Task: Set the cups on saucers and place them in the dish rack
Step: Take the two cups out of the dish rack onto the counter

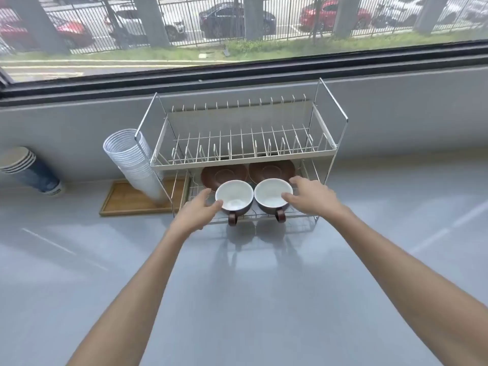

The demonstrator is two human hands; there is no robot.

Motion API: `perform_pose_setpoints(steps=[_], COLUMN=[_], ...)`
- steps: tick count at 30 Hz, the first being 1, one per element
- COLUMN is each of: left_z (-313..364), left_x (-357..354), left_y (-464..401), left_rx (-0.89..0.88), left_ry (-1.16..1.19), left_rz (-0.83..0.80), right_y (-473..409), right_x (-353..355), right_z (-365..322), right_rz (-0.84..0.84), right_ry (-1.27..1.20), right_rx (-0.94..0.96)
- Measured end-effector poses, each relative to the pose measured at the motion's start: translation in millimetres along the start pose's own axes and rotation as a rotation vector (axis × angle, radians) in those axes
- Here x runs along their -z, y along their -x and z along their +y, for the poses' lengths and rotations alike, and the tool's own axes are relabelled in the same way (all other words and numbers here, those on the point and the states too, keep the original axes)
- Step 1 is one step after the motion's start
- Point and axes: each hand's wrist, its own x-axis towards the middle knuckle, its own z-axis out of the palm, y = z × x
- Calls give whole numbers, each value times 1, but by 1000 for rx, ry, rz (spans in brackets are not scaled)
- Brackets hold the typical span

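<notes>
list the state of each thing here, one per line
left cup: upright, empty, on lower rack shelf, handle toward the person
right cup: upright, empty, beside it, rims nearly touching
two saucers: flat behind the cups, bare
dish rack: top tier empty
left hand: open, at left cup's side
right hand: open, fingers at right cup's rim
plastic cup stack: leaning against the rack

One cam only, head-worn, wide-angle, so no 2nd view to overlap with. Looks fwd and steeply down across a grey counter (264, 299) toward the wall and window (237, 27) behind it. Both forearms run up from the bottom corners; left hand (196, 213) and right hand (310, 198) meet near frame centre, at arm's reach. Dish rack (243, 154) sits centre, seen from above and in front. Edges bow w/ lens distortion; street outside fills the top strip.
</notes>
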Motion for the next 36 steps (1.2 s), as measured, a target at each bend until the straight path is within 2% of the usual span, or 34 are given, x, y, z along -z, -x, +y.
perform_pose_setpoints(steps=[5, 12, 15, 21, 36], left_z=[0, 1, 2, 3, 15], left_x=[-18, -35, -38, -43, -41], left_y=[-11, -27, -35, -47, -25], left_rx=[134, 213, 237, 273, 246], left_ry=[378, 550, 581, 601, 603], left_rz=[10, -12, 15, 30, 69], right_y=[-13, -27, -28, -35, -14], right_x=[-18, -43, -43, -49, -42], right_z=[2, 10, 9, 7, 21], right_rz=[42, 65, 31, -20, 0], right_ry=[-161, -477, -642, -814, -913], right_rx=[-110, -139, -189, -265, -258])
